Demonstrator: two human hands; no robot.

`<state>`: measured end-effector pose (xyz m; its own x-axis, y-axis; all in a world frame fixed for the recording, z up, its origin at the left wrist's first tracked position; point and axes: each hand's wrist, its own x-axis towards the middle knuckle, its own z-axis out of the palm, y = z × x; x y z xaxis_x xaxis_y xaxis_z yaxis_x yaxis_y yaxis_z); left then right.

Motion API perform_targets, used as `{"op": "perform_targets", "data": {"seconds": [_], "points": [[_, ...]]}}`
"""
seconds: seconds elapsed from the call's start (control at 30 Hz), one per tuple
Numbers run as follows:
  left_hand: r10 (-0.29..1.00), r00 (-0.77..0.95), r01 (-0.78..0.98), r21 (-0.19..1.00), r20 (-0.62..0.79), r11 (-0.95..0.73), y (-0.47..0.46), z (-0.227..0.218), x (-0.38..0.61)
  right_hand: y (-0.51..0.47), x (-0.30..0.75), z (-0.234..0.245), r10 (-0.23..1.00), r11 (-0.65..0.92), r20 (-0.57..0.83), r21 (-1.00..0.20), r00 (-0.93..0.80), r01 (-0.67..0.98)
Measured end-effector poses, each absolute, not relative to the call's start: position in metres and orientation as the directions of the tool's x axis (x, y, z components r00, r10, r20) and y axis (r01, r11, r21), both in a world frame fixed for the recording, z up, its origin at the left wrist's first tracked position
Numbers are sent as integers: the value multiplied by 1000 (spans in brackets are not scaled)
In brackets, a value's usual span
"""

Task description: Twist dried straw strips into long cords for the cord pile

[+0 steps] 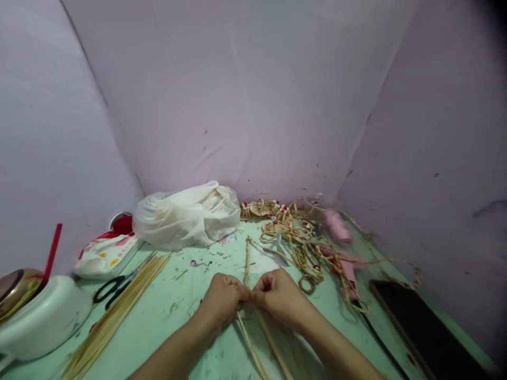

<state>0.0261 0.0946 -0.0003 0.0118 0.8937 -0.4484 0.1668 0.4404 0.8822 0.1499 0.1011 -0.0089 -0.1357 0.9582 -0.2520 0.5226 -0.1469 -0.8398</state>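
Observation:
My left hand [227, 295] and my right hand [276, 296] meet at the middle of the table, fingers closed in a pinch. Between them they grip a braided straw cord [247, 261], whose finished length runs away from me and bends right toward a tangled heap of braid [303, 248]. Loose flat straw strands [273, 340] trail from under my hands toward the near edge. The exact point where the fingertips hold the strands is partly hidden by the fingers.
Left stand a white pot [59, 311], black-handled scissors [114, 287], a straw bundle [119, 316] and a wipes packet [106, 256]. Behind is a white plastic bag [190, 216]. Right lie pink thread [338, 228], a pink glue gun [348, 274] with a black cable, and a dark phone [423, 327].

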Motion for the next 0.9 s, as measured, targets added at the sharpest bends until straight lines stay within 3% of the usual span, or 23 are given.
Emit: {"op": "perform_targets", "data": {"seconds": [0.17, 0.3, 0.47, 0.6, 0.67, 0.73, 0.8, 0.9], "points": [[877, 41, 166, 869, -479, 466, 95, -4, 20, 84, 138, -1, 986, 13, -108, -701, -124, 713], [896, 98, 142, 897, -433, 418, 95, -9, 14, 72, 131, 4, 985, 90, -69, -589, -161, 803], [894, 131, 114, 903, -427, 415, 95, -9, 13, 62, 123, 7, 967, 106, -141, -527, -210, 843], [892, 92, 87, 896, -443, 436, 97, -5, 13, 67, 131, 11, 969, 108, -121, -572, -214, 813], [893, 108, 73, 899, -437, 431, 99, -3, 12, 76, 140, 13, 983, 76, -81, -645, -167, 761], [889, 137, 70, 900, -437, 431, 99, -1, 10, 88, 148, 12, 992, 6, -74, -794, -107, 608], [885, 157, 82, 899, -439, 431, 99, 0, 8, 97, 149, 8, 958, -184, -248, -918, -146, 351], [879, 181, 107, 897, -441, 428, 99, 0, 8, 100, 142, -2, 850, -425, -433, -900, -300, 94]]}}
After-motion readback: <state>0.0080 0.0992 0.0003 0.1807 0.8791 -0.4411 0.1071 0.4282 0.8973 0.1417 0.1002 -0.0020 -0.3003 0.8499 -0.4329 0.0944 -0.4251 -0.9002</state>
